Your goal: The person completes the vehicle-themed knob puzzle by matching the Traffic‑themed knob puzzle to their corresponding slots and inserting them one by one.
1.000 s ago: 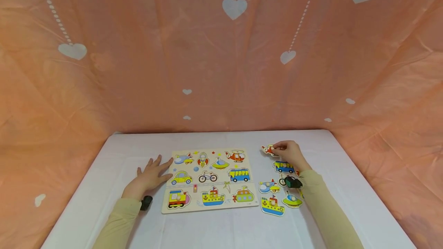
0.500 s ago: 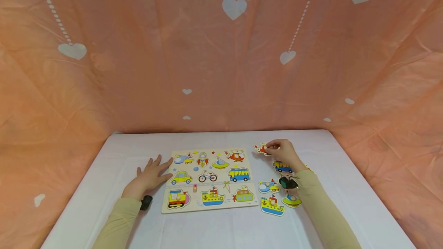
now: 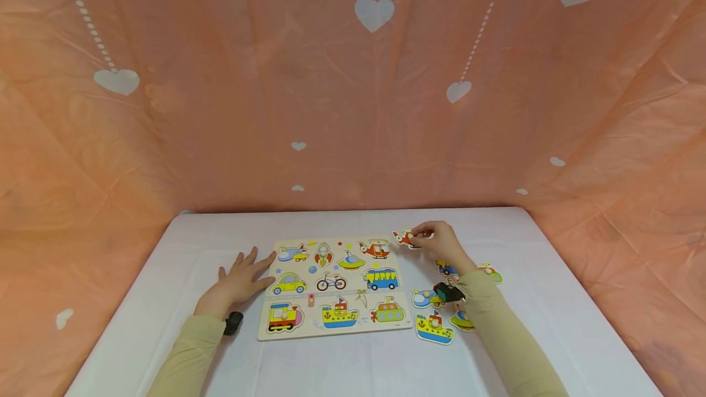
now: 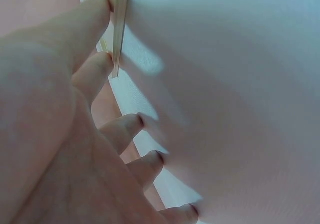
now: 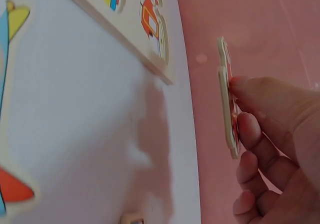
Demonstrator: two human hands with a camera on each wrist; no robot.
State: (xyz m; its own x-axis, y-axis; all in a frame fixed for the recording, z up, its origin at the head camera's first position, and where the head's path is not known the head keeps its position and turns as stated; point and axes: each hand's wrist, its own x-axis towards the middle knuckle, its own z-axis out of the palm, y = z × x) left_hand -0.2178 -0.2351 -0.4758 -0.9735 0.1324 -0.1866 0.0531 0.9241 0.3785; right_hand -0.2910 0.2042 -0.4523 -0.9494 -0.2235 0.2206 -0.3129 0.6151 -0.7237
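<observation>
Between thumb and fingers, my right hand pinches a red helicopter puzzle piece. In the right wrist view this helicopter piece is tilted on edge, lifted off the table, with its shadow below. It is just beyond the top right corner of the wooden puzzle board, near the board's printed helicopter. My left hand lies with spread fingers at the board's left side. In the left wrist view, the thumb and a finger touch the board's edge.
Right of the board lie loose pieces: a ship, an airplane, a flying saucer, a bus and a submarine. My right wrist camera hides part of them. A pink heart-patterned cloth hangs behind the white table.
My right hand has moved left with the helicopter piece, from above the loose pieces to near the board's top right corner. The submarine piece has come into sight. My left hand stays put.
</observation>
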